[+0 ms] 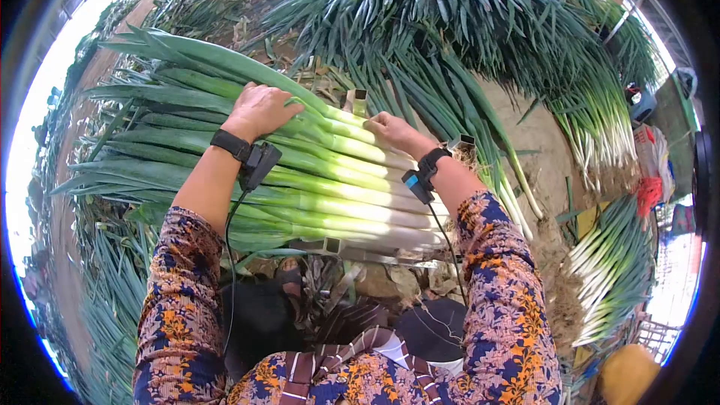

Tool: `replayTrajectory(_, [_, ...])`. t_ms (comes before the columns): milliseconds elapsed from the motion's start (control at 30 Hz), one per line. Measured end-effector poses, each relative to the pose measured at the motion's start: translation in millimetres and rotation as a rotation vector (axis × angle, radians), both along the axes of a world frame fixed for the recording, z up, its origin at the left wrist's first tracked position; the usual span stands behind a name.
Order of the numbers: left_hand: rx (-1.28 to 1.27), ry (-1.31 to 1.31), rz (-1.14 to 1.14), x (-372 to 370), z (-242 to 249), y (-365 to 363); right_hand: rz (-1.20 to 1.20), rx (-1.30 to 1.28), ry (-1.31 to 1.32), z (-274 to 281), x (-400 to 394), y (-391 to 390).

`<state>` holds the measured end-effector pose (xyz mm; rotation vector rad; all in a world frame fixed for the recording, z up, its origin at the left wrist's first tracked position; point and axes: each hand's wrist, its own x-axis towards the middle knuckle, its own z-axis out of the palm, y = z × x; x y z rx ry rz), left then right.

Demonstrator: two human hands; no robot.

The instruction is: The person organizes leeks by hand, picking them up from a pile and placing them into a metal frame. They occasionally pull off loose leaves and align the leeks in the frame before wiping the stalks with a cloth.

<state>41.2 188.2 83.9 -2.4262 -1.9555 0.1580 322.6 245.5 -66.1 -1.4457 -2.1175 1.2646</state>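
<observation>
A row of long green onions (330, 180) lies side by side on a metal frame (331, 245), leaves to the left and white stems to the right. My left hand (261, 110) rests on the leaves at the far side of the row, its fingers curled round a green stalk. Further right, my right hand (394, 133) pinches the pale stem of the farthest onion. Both wrists wear black straps with small devices and cables. The onion roots are partly hidden behind my right forearm.
A large heap of green onions (450, 15) spreads over the ground beyond the frame. Another bundle (611, 255) lies at the right, near a red bag (649, 195). Square metal posts (358, 97) rise at the frame's far side. Loose leaves cover the ground at left.
</observation>
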Motion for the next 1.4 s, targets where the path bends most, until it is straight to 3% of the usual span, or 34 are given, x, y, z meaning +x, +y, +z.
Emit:
replayTrajectory(100, [0.014, -0.006, -0.021, -3, -4, 2, -0.012, 0.12, -0.296, 10, -1, -15])
replayTrajectory(300, [0.117, -0.256, -0.034, -5, -4, 5, 0.069, 0.124, -0.403, -14, -4, -7])
replayTrajectory(400, [0.261, 0.018, -0.239, 6, 2, -2, 0.108, 0.37, -0.449, -13, -3, -19])
replayTrajectory(433, [0.33, 0.132, -0.318, 18, 6, -6, 0.076, 0.337, -0.442, -6, -5, -22])
replayTrajectory(467, [0.108, 0.088, -0.273, 34, 13, -7, 0.043, 0.297, -0.437, 2, -6, -24])
replayTrajectory(500, [0.06, 0.108, -0.33, 38, 1, -3, 0.013, 0.257, -0.439, 0, -5, -23])
replayTrajectory(567, [-0.022, 0.137, -0.436, 44, -26, 6, 0.069, 0.386, -0.276, -19, 2, -20])
replayTrajectory(600, [-0.224, 0.228, -0.367, 57, -16, 11, 0.093, 0.454, -0.225, -18, 6, -24])
replayTrajectory(633, [-0.265, 0.247, -0.35, 61, -10, 14, 0.116, 0.516, -0.169, -15, 9, -31])
replayTrajectory(667, [-0.31, 0.268, -0.336, 65, -5, 15, -0.016, 0.366, -0.096, -3, 12, -42])
replayTrajectory(700, [-0.358, 0.289, -0.326, 67, -9, 16, -0.02, 0.375, -0.151, 4, 14, -54])
replayTrajectory(767, [-0.351, 0.296, -0.365, 61, -20, 16, -0.038, 0.405, -0.274, 12, 16, -78])
replayTrajectory(833, [-0.408, 0.334, -0.423, 73, -10, 22, 0.004, 0.258, -0.329, 25, 14, -86])
replayTrajectory(900, [-0.452, 0.312, -0.436, 78, -18, 25, -0.07, 0.222, -0.293, 23, 11, -95])
replayTrajectory(967, [-0.321, 0.204, -0.484, 75, -27, 23, -0.112, 0.327, -0.253, 9, 11, -100])
replayTrajectory(1067, [-0.32, 0.261, -0.489, 76, -37, 21, -0.146, 0.321, -0.23, 2, 7, -106])
replayTrajectory(1400, [-0.534, 0.305, -0.444, 87, -41, 34, -0.184, 0.204, -0.207, 14, 8, -98])
